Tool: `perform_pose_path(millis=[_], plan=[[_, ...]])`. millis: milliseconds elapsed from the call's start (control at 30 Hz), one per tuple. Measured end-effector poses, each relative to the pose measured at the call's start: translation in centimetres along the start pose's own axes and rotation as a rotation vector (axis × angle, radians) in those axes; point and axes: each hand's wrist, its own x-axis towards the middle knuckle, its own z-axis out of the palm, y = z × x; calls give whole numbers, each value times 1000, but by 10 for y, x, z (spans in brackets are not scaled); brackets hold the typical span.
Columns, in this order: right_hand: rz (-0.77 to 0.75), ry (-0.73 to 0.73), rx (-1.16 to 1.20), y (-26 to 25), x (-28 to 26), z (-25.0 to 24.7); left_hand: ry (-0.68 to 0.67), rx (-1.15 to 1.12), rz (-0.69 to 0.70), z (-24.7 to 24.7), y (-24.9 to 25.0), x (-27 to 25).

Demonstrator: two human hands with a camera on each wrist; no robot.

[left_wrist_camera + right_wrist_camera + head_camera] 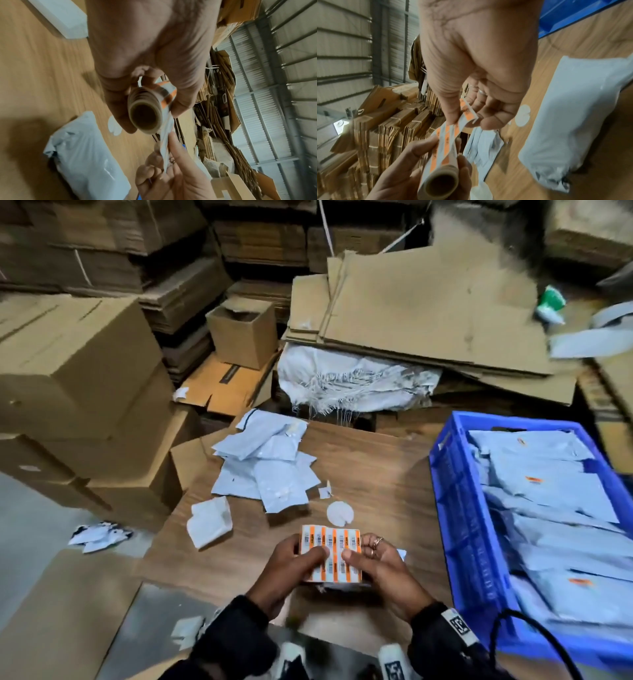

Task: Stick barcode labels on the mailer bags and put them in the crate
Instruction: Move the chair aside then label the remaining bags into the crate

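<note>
Over the wooden table (376, 474), both hands hold a roll of orange-and-white barcode labels (330, 554). My left hand (306, 553) grips the roll around its cardboard core (145, 116). My right hand (358, 551) pinches the loose end of the label strip (467, 115) between thumb and fingers. A grey mailer bag (573, 128) lies on the table under the hands, mostly hidden in the head view. More mailer bags (267, 463) are piled at the table's far left. The blue crate (445, 498) on the right holds several labelled bags (555, 491).
Stacked cardboard boxes (78, 392) stand left of the table. Flattened cardboard (428, 313) and a white woven sack (349, 381) lie behind it. A round white paper scrap (339, 512) and a folded white piece (209, 522) lie on the table. A black cable (513, 631) loops over the crate's near corner.
</note>
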Motion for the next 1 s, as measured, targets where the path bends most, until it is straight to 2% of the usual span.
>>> perform_pose_path(millis=[333,467,633,867,1000], plan=[[-122,177,108,-30,3,-67,-141,-65,-28,55,25,46],[-135,214,209,-33,16,-68,-248,-62,-65,59,40,61],[-141,334,201,-38,30,-53,-232,-59,-166,50,43,102],[-82,573,263,-17,51,-50,-288,135,-149,56,41,174],[-96,667,356,-5,49,-58,-434,330,-165,76,47,216]])
